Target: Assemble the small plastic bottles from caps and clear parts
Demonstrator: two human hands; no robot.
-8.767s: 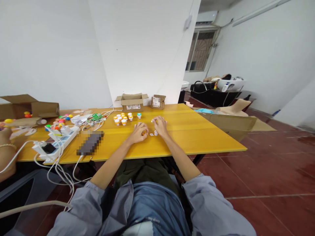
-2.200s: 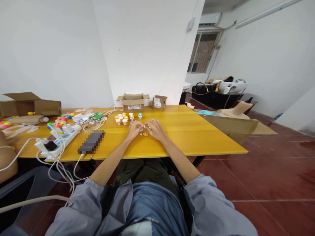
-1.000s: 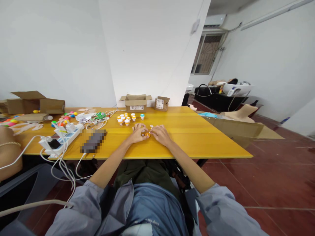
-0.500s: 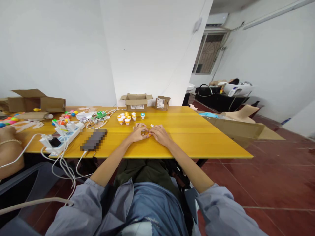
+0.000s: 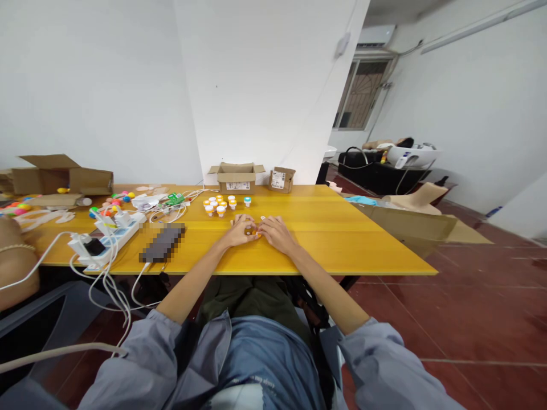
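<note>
My left hand [image 5: 240,230] and my right hand [image 5: 277,232] meet above the wooden table, fingers curled and fingertips close together. Pinched between them is a small orange piece [image 5: 257,233], mostly covered by the fingers, so its kind does not show. A small white tag-like bit [image 5: 262,217] peeks out just beyond the fingertips. Farther back stands a cluster of small white tubs with orange-yellow lids [image 5: 220,210]. One white tub with a teal lid [image 5: 247,201] is set slightly apart to their right.
Behind the tubs are an open cardboard box [image 5: 237,185] and a smaller carton [image 5: 281,179]. At left lie a white power strip [image 5: 113,239] with tangled cables, a dark blurred phone-like slab [image 5: 163,244] and colourful balls [image 5: 115,203]. Another person's arm [image 5: 17,262] rests at the far left.
The hands keep almost the same place and grip, with only slight finger movement around the orange piece. The white bit beyond the fingertips shows a little less.
</note>
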